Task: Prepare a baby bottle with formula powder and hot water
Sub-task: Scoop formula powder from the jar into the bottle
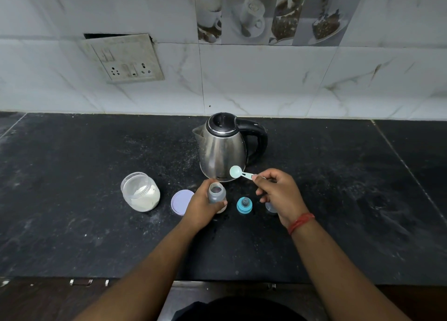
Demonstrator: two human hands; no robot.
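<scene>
My left hand [202, 205] grips a small open baby bottle [217, 193] standing upright on the black counter [72, 199]. My right hand [280, 193] pinches the handle of a pale green measuring scoop [236, 171], whose bowl hovers just above and to the right of the bottle's mouth. An open clear jar [140, 191] partly filled with white formula powder stands to the left. Its lilac lid [181, 201] lies beside it. The blue teat ring [244, 205] sits between my hands. A steel electric kettle [223, 147] with a black handle stands behind.
A clear bottle cap [271, 207] lies partly hidden under my right hand. A wall socket plate [125, 59] is mounted on the tiled wall behind. The counter's front edge runs near the bottom of the view, with a dusting of white powder on its surface.
</scene>
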